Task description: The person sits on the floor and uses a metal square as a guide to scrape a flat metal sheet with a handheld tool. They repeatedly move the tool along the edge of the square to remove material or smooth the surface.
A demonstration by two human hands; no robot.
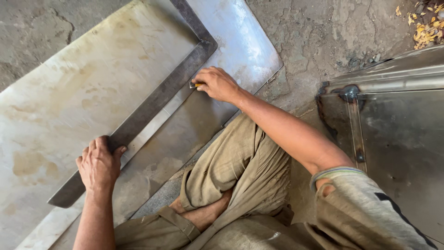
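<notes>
A large steel sheet lies flat on the concrete floor. A dark metal L-shaped square rests on it, its long arm running diagonally. My left hand presses down on the lower part of that arm. My right hand is closed on a small scribing tool with a yellowish handle, its tip against the square's edge near the corner. I am squatting beside the sheet; my knees in khaki trousers fill the lower middle.
A welded metal frame with sheet panel lies at the right, its corner joint close to my right arm. Cracked concrete floor surrounds the sheet. Dry yellow leaves lie at the top right corner.
</notes>
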